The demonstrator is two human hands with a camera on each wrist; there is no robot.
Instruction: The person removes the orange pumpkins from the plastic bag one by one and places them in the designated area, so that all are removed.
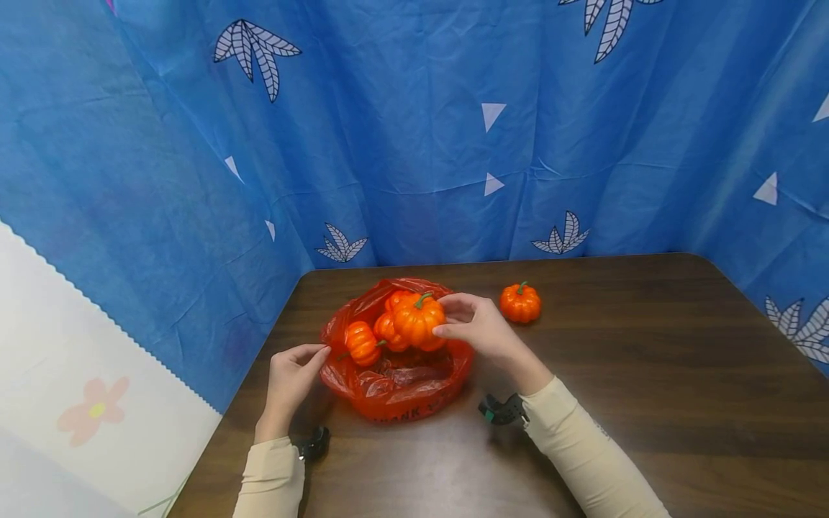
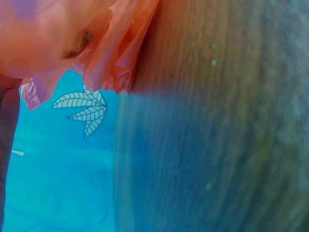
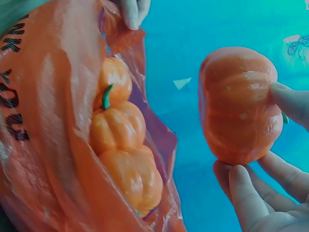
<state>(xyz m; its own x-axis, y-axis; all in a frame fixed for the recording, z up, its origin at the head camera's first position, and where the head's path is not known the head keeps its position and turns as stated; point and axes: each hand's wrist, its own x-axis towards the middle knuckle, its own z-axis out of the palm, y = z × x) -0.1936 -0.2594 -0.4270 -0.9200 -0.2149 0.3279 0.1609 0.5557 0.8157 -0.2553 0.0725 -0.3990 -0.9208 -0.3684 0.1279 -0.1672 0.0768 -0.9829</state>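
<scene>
My right hand (image 1: 482, 327) holds a small orange pumpkin (image 1: 416, 321) with a green stem over the mouth of a red plastic bag (image 1: 414, 403). In the right wrist view, thumb and fingers grip this pumpkin (image 3: 241, 106) from opposite sides, apart from the bag. Several more pumpkins (image 3: 128, 179) sit inside the bag, one of them (image 1: 363, 344) near its left rim. With thumb and forefinger my left hand (image 1: 291, 378) pinches the bag's left edge. The left wrist view shows part of the bag (image 2: 111, 53) and only a dark sliver of that hand.
Another orange pumpkin (image 1: 520, 303) stands on the dark wooden table (image 1: 648, 374), right of the bag near the back edge. A blue patterned curtain (image 1: 440, 144) hangs behind the table. White cloth (image 1: 58, 345) with a flower print lies at the left.
</scene>
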